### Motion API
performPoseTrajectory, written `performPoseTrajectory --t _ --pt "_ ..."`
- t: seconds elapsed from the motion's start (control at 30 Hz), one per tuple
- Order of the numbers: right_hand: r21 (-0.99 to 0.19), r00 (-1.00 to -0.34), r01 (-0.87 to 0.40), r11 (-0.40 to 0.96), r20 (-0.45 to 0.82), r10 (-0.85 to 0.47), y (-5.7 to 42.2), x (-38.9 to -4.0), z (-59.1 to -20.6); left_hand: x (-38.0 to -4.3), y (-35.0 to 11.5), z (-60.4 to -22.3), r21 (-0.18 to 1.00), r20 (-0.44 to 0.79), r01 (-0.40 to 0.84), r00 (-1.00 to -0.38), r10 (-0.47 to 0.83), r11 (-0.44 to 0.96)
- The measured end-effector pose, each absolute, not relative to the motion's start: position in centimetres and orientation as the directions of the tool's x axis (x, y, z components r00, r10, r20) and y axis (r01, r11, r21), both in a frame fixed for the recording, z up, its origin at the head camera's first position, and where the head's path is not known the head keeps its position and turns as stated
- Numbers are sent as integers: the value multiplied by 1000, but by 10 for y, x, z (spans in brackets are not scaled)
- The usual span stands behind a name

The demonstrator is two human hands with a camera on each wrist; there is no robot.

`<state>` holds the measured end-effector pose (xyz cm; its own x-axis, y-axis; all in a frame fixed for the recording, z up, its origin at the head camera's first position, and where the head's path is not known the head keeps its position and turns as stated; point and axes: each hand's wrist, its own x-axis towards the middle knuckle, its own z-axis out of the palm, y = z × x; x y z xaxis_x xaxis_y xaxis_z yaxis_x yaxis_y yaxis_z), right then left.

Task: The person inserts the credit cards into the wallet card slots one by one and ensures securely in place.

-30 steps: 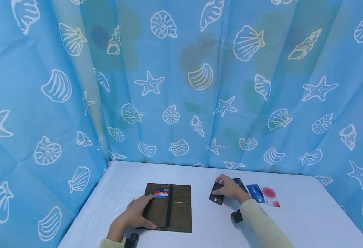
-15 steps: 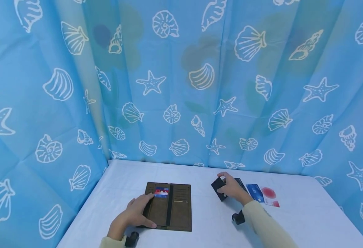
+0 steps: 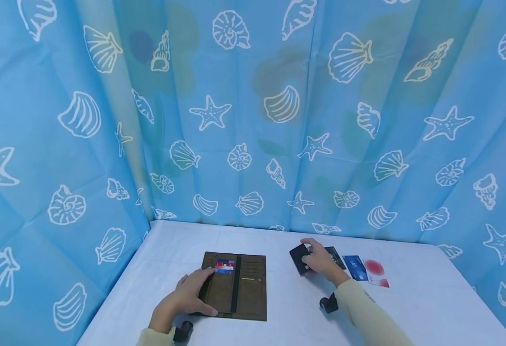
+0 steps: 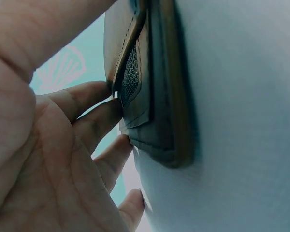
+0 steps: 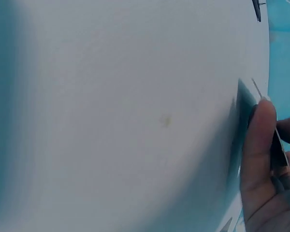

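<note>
A brown wallet (image 3: pixel 253 298) lies unfolded on the table, a red-and-blue card (image 3: pixel 224 266) showing in one of its left slots. My left hand (image 3: pixel 190 293) rests spread along the wallet's left side, thumb near the lower edge. Up close in the left wrist view, several fingertips touch the edge of the wallet (image 4: pixel 159 130). To the right, my right hand (image 3: pixel 320 260) pinches a black card (image 3: pixel 298 259) between thumb and fingers, tilted. In the right wrist view that card (image 5: pixel 279 150) shows edge-on, partly hidden by the thumb.
Beside the right hand lie another black card (image 3: pixel 336 258), a blue card (image 3: pixel 355 267) and a white card with a red circle (image 3: pixel 376 273). The white-covered table (image 3: pixel 287 307) ends at a blue shell-print curtain (image 3: pixel 253 144). Dark wrist cameras sit on both wrists.
The black card in the right hand has turned: its chip side faced up before, now a plain dark face shows. It has lifted and tilted. The left hand stays on the wallet.
</note>
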<state>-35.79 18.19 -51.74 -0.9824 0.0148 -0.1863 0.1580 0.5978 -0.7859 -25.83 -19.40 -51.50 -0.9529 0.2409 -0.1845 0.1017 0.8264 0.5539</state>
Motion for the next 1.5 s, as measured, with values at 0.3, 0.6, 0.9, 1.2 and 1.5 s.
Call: performPoseTrajectory --t 0.3,0.6,0.9,1.2,1.5 --pt "-834 -988 120 538 -156 -21 172 -363 -520 -259 -194 -514 555 -185 107 -951 249 825" --pt "-839 -989 85 538 -135 -53 162 -362 -523 -257 -195 -515 563 -172 114 -953 251 819" --pt "-856 -991 44 515 -101 -84 147 -363 -525 -257 -193 -513 554 -179 103 -954 239 826" --pt "-874 -993 29 486 -81 -87 133 -361 -521 -257 -193 -510 555 -167 113 -955 244 824" --pt "-901 -989 2 435 -64 -130 115 -360 -518 -257 -194 -511 564 -177 108 -952 248 819"
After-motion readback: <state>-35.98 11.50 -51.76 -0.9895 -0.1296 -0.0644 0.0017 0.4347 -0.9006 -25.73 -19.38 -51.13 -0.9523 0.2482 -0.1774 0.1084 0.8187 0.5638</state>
